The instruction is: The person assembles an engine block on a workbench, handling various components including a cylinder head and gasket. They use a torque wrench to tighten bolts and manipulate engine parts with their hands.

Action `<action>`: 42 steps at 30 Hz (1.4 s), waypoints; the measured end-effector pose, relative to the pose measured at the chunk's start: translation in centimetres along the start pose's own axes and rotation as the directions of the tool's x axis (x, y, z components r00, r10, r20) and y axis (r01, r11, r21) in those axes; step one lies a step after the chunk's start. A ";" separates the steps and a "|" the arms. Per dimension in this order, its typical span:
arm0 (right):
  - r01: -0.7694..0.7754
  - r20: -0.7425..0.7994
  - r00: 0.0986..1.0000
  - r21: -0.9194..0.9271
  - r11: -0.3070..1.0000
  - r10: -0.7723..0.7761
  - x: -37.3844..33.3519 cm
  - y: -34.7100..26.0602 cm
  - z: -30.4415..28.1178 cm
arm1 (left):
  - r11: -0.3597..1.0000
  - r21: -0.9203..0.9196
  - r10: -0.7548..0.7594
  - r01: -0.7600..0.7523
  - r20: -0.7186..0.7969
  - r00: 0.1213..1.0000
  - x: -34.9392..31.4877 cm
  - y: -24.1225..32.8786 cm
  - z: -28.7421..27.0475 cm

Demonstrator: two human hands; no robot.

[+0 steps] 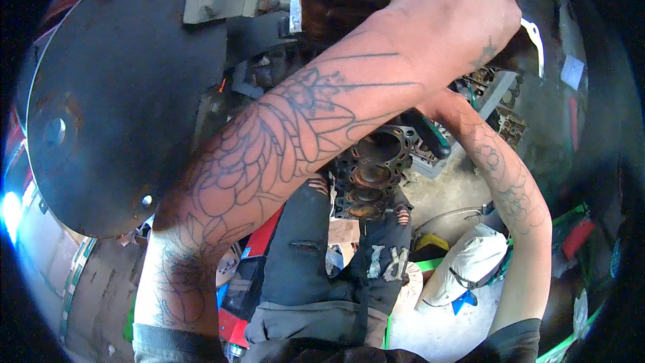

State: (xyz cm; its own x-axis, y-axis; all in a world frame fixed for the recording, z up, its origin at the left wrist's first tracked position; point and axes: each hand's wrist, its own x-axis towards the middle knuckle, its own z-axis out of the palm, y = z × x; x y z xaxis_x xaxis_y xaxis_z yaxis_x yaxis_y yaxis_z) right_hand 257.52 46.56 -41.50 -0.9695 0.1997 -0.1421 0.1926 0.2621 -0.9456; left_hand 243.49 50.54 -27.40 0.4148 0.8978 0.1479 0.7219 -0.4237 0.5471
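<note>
My left hand (pixel 457 17) is at the top, its bare tattooed forearm crossing from the lower left. It is closed, with the fingers turned away, and what it grips is hidden. Behind it is a hollow metal housing (pixel 297 7) with a bright flat rim and a dark inside. My right arm rises from the lower right and passes under the left wrist; only the wrist end of my right hand (pixel 440 104) shows, its fingers covered. Just below that wrist juts a black and green tool handle (pixel 430 136); I cannot tell whether the right hand holds it.
An engine block (pixel 369 175) with open cylinders is below my wrists. At left is a large dark metal disc (pixel 121 94) with holes. White bag (pixel 470 262), yellow object (pixel 432 242) and metal parts (pixel 396 265) lie lower down. More engine parts (pixel 507 124) are at right.
</note>
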 end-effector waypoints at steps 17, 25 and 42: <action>-0.027 -0.130 0.991 -0.174 0.984 0.004 0.3 0.9 0.9 | 0.972 0.206 -0.094 0.116 -0.113 0.989 0.3 0.0 1.9; 0.097 0.030 0.995 -0.256 0.962 -0.093 -0.3 1.7 2.6 | 0.995 0.065 -0.069 0.073 -0.051 0.996 0.8 0.2 1.3; -0.078 -0.489 0.832 0.367 0.927 0.263 -9.2 -3.9 1.7 | 0.936 0.288 -0.283 0.203 0.271 0.920 1.2 0.8 0.0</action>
State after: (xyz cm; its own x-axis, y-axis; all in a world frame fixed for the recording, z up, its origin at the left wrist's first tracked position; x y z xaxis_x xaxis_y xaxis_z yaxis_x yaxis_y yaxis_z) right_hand 265.39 42.06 -36.99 -0.6815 0.6967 -0.2240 0.1981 -0.1190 -0.9729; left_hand 244.53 51.24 -26.77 0.3277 0.9132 -0.2422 0.9192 -0.2489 0.3051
